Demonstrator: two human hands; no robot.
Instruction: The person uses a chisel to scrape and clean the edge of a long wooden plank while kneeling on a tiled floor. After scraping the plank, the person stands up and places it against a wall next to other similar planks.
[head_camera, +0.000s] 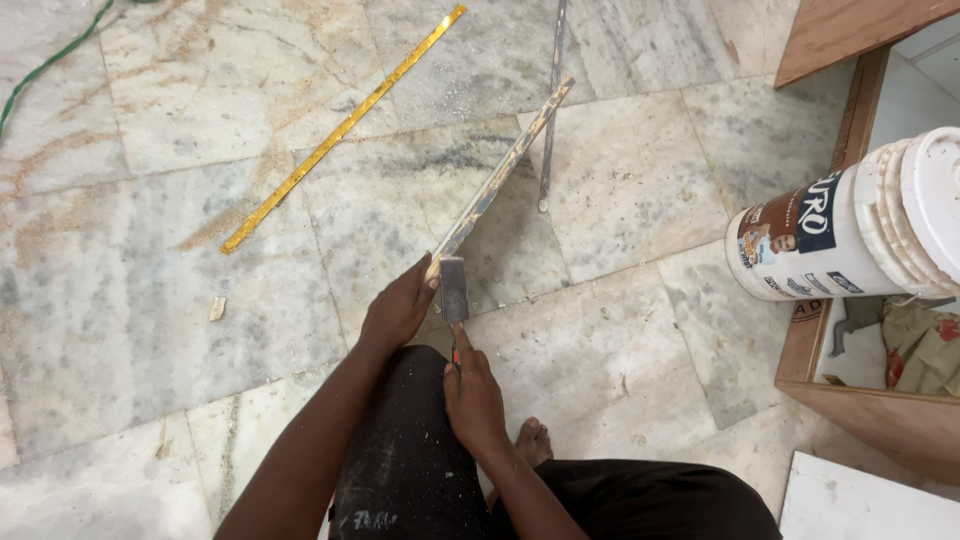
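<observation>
My left hand (398, 308) grips the near end of a long thin wooden strip (500, 178) that slants up to the right above the marble floor. My right hand (472, 392) sits just below it over my knee and holds a tool with a flat grey blade (454, 290) set against the strip's near end. Its red handle is mostly hidden in my fist. I crouch in dark trousers, and a bare foot (533, 442) shows under my right forearm.
A yellow metal ruler (340, 130) lies diagonally on the floor to the left. A thin metal rod (551, 110) lies beyond the strip. A white plastic bucket (850, 230) lies tipped on a wooden cabinet frame (850, 400) at right. A green cable (50, 60) runs top left.
</observation>
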